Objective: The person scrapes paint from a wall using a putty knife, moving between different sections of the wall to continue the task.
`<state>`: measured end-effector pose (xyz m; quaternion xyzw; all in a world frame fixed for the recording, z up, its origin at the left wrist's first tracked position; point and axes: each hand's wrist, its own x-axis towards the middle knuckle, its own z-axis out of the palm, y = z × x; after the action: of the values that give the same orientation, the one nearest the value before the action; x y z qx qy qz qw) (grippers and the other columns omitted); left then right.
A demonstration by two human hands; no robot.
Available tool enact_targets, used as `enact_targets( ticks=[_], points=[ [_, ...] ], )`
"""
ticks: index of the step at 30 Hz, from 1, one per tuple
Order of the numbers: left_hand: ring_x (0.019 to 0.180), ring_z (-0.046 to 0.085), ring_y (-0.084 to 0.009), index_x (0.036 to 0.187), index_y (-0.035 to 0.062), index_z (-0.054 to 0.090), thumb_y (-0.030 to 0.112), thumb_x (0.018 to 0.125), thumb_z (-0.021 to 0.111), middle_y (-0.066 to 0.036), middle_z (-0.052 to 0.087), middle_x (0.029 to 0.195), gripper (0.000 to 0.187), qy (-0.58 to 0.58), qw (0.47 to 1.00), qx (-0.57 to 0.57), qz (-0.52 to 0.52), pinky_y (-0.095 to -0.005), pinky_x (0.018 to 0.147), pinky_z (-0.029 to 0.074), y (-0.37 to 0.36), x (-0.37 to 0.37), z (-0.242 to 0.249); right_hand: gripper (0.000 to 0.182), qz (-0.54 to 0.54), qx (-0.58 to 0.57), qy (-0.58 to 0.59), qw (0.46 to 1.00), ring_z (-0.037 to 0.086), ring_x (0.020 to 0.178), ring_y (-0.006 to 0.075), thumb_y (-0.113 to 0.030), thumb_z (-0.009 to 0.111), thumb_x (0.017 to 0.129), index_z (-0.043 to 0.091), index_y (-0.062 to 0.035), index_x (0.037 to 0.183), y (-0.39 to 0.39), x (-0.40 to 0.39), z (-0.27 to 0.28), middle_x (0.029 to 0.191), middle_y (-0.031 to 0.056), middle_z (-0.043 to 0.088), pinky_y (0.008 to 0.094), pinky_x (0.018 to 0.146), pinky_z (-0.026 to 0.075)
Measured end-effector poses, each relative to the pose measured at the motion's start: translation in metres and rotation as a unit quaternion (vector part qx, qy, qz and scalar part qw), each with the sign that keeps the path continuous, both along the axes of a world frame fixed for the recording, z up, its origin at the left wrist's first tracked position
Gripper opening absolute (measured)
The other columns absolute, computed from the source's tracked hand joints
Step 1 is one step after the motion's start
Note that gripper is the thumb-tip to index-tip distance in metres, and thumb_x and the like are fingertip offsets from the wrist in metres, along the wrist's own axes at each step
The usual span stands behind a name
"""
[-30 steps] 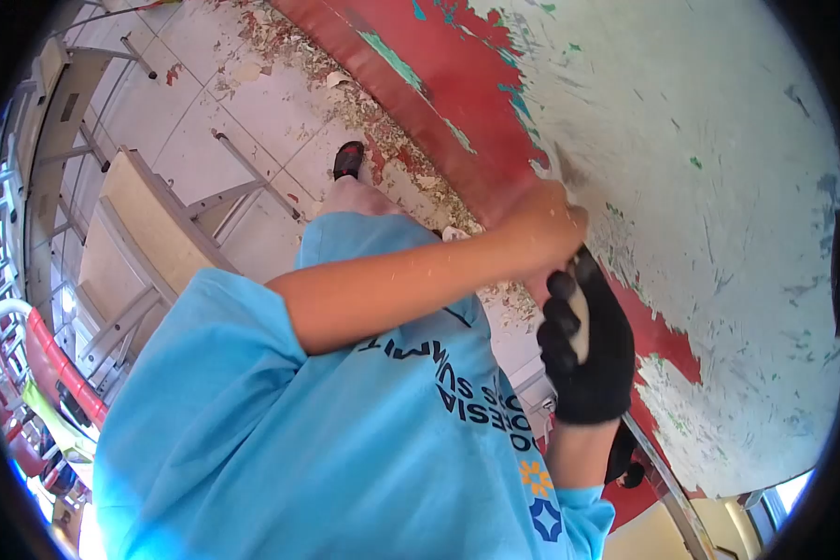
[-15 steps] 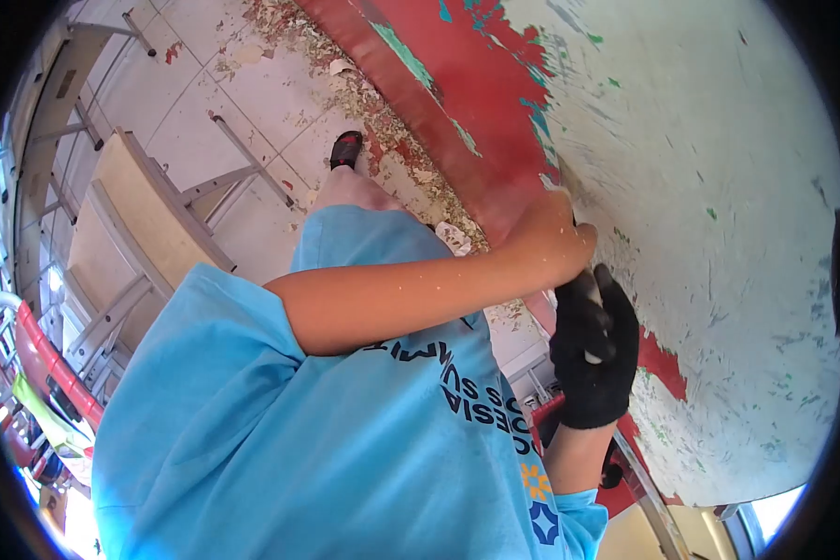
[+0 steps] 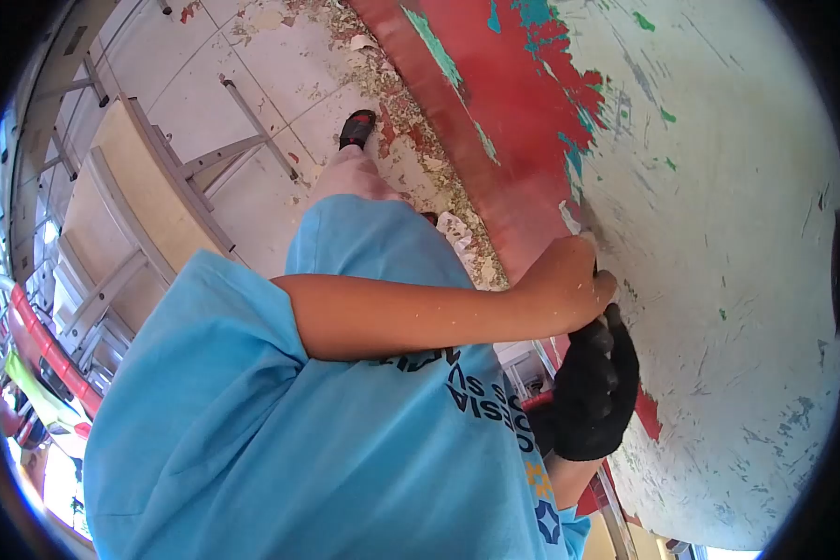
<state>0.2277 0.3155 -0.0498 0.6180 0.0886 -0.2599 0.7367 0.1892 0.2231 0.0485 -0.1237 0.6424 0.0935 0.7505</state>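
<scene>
My bare left hand (image 3: pixel 572 283) is closed round a scraper, mostly hidden by the fingers, and pressed close to a large curved panel (image 3: pixel 719 233). Just below it, my right hand (image 3: pixel 595 383) in a black glove is also closed, its fingers wrapped round the lower end of the same tool. The panel is pale and scratched on the right, with red paint (image 3: pixel 495 121) on the left. Torn green and blue patches run along the ragged paint edge. A pale curl of paint (image 3: pixel 569 217) stands at the surface beyond my left hand.
Paint chips (image 3: pixel 397 112) litter the tiled floor along the panel's foot. A sandalled foot (image 3: pixel 357 128) stands beside them. To the left are tables with metal legs (image 3: pixel 149 177), a red tube rail (image 3: pixel 51 350) and a yellow-green cloth (image 3: pixel 42 397).
Both hands have shifted slightly down in the view, still together on the tool. The panel and floor also appear shifted as the camera moved.
</scene>
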Motion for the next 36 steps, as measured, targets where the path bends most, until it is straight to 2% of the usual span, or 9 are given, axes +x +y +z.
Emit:
enact_targets(
  ticks=[4,7,13,15,19,23,24,29,36],
  points=[
    [0.067,0.06,-0.0354,0.078,-0.0077,0.051,0.011,0.074,0.052,-0.026,0.055,0.065,0.019,-0.014,0.998,-0.047,0.043,-0.0421,0.061,0.045,0.004,-0.012,0.015,0.039,0.211,0.169,-0.331,0.904,0.045,0.061,0.0014,-0.018,0.037,0.096,0.037,0.0066,0.126,-0.013,-0.027,-0.004,0.076,0.0021,0.051,0.0115,0.053,0.038],
    [0.067,0.06,-0.035,0.078,-0.0074,0.051,0.011,0.074,0.052,-0.025,0.055,0.067,0.019,0.04,0.999,-0.021,-0.016,-0.0421,0.062,0.045,0.0,-0.004,-0.003,0.038,0.123,-0.032,0.001,0.992,0.026,0.026,0.0129,-0.04,0.026,0.095,0.047,-0.0115,0.081,0.003,-0.008,-0.008,0.043,0.0019,0.035,0.0254,0.025,0.026],
    [0.066,0.061,-0.0306,0.077,-0.0066,0.052,0.011,0.074,0.052,-0.023,0.056,0.067,0.018,0.012,0.999,-0.033,0.003,-0.0412,0.061,0.045,0.003,-0.007,-0.004,0.031,0.124,0.007,-0.093,0.988,0.034,0.036,0.0098,-0.034,0.032,0.096,0.047,-0.0107,0.083,0.005,-0.013,-0.003,0.058,-0.0008,0.041,0.0226,0.028,0.028],
    [0.067,0.06,-0.0308,0.079,-0.0067,0.052,0.011,0.074,0.052,-0.024,0.056,0.068,0.018,0.041,0.999,-0.006,-0.023,-0.041,0.062,0.045,0.002,-0.003,-0.011,0.024,0.468,-0.255,-0.106,0.84,0.035,0.039,0.0091,-0.03,0.035,0.096,0.046,-0.0103,0.09,0.004,-0.008,-0.031,0.068,-0.0003,0.044,0.0215,0.03,0.027],
    [0.071,0.059,-0.0356,0.081,-0.0073,0.052,0.011,0.072,0.053,-0.026,0.055,0.071,0.02,0.007,1.0,-0.009,0.024,-0.0413,0.065,0.045,0.002,-0.016,0.004,0.027,0.137,0.069,-0.185,0.971,0.037,0.04,0.0096,-0.029,0.034,0.096,0.044,-0.0091,0.112,0.0,-0.022,0.003,0.076,0.0037,0.047,0.0214,0.029,0.027],
    [0.072,0.059,-0.0371,0.084,-0.0067,0.053,0.01,0.072,0.053,-0.027,0.054,0.07,0.021,-0.01,1.0,0.008,0.019,-0.0423,0.065,0.044,-0.006,-0.015,-0.013,0.036,0.073,-0.058,-0.045,0.995,0.038,0.041,0.0106,-0.034,0.023,0.097,0.045,-0.0086,0.111,0.01,-0.011,-0.018,0.075,0.004,0.047,0.0233,0.028,0.029],
    [0.074,0.059,-0.0396,0.078,-0.0082,0.053,0.013,0.071,0.054,-0.029,0.055,0.071,0.022,0.009,1.0,-0.005,0.007,-0.0439,0.066,0.044,-0.001,-0.014,-0.013,0.035,0.32,-0.151,-0.14,0.925,0.037,0.04,0.0094,-0.035,0.025,0.097,0.046,-0.0086,0.102,0.006,-0.02,-0.027,0.07,0.0035,0.046,0.0219,0.028,0.029],
    [0.063,0.058,-0.0232,0.076,-0.0061,0.053,0.011,0.072,0.054,-0.02,0.055,0.065,0.018,-0.027,1.0,0.009,-0.008,-0.0366,0.057,0.044,0.008,-0.009,0.0,0.029,0.196,-0.156,-0.023,0.968,0.037,0.039,0.0075,-0.035,0.035,0.095,0.047,-0.0099,0.088,0.026,-0.004,0.006,0.063,0.0019,0.045,0.0199,0.029,0.027],
    [0.06,0.05,-0.0138,0.077,-0.0013,0.056,0.012,0.075,0.053,-0.005,0.054,0.066,0.014,0.035,0.999,0.013,0.006,-0.0286,0.051,0.038,-0.009,-0.013,-0.089,0.025,0.17,0.107,-0.232,0.952,0.043,0.046,0.0079,-0.031,0.037,0.095,0.048,-0.0095,0.089,-0.01,-0.022,-0.102,0.069,0.001,0.05,0.0192,0.029,0.029]
  ],
)
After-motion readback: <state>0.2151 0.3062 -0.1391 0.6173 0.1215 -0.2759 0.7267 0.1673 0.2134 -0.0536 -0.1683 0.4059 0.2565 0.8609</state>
